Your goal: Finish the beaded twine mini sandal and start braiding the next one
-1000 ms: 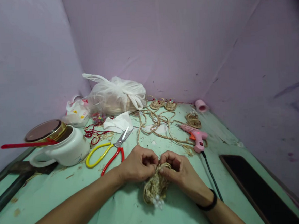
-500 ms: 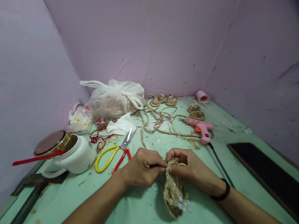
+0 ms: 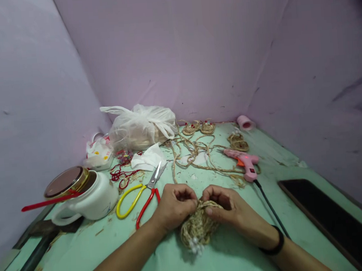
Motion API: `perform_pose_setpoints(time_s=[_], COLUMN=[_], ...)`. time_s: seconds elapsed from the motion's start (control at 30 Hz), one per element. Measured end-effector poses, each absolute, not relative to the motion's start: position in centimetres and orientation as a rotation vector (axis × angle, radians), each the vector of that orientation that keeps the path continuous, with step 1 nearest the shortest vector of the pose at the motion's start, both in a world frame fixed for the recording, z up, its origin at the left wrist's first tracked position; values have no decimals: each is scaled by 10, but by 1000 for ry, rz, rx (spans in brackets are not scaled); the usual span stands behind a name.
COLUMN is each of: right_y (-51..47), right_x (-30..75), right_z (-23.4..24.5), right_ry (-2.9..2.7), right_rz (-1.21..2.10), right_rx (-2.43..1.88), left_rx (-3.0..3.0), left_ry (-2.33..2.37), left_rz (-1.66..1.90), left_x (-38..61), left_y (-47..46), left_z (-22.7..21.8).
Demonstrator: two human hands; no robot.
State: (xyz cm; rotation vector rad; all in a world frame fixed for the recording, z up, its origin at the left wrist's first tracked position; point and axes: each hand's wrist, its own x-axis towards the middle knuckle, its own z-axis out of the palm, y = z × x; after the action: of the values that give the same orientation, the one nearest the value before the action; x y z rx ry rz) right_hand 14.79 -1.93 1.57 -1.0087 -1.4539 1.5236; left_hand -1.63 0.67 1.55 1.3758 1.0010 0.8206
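A small slipper-shaped piece of braided straw cord, with clear whitish beads at its near end, is held just above the table between my hands. My left hand is closed, thumb and forefinger pinched together at the top left edge of the piece. My right hand grips its top right edge, thumb on the near face and fingers curled behind. Exactly what the left fingertips pinch is hard to see. Scissors with yellow and red handles lie open beside my left hand.
Long braided cord trails behind my hands. A pink glue gun with a black cable and a phone lie right. Left are a white mug and a hammer. Small straw slippers and a plastic bag sit at the back.
The straw piece has turned, its beaded end swinging left and its broad face now showing more. My left hand stays pinched at its edge; the view has tilted slightly upward.
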Motion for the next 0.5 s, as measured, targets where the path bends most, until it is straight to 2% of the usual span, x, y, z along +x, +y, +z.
perform_pose_setpoints(time_s=[0.17, 0.5], right_y=[-19, -14], right_x=[148, 144], right_z=[19, 8], right_ry=[-1395, -1374], right_rz=[1517, 1467], right_rx=[-1059, -1020], left_rx=[1173, 1036], left_ry=[910, 850], left_rz=[697, 726], left_x=[-18, -15], left_y=[10, 14], left_z=[11, 1])
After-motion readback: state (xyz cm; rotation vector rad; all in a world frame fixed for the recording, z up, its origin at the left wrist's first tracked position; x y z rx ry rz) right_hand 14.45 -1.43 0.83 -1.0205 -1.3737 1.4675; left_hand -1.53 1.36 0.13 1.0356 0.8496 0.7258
